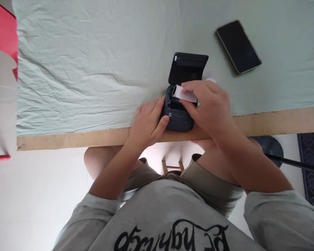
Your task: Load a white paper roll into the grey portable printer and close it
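Note:
A small dark portable printer lies near the table's front edge, its lid raised away from me. My left hand steadies the printer from the left, fingers along its side and thumb on its near left part. Between the thumb and fingers of my right hand is a white paper roll, tilted over the printer's open compartment. The roll's left end shows a dark hollow core; my fingers hide its right part. Something pale and round, unclear in kind, shows behind my right hand.
A phone in a case lies at the back right on the pale green cloth. The table's bare wooden edge runs in front of me. Red objects stand beyond the table's left side.

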